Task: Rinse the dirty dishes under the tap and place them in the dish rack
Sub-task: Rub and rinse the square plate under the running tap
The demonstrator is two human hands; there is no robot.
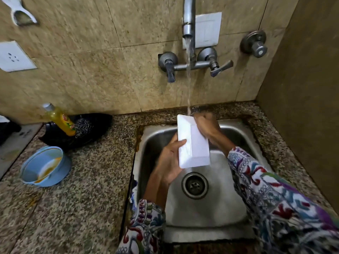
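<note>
Left hand (169, 158) clamped on near end of white rectangular dish (192, 142); right hand (207, 125) gripping far end, held over steel sink (238, 180) under running tap (188, 21). Basin below clear around drain (194, 185). Granite surface (82, 198) left: soiled blue bowl (44, 165), then soap bottle (60, 120), scrubber (83, 126). Side wall (302, 107) close right.

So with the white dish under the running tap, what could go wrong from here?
1. The white dish is wet and held only at its ends by the left hand and right hand; it might slip into the sink.
2. Water hitting its far end could splash onto the counter and the sleeves.
3. The blue bowl, not yet rinsed, sits apart and could be overlooked.
</note>
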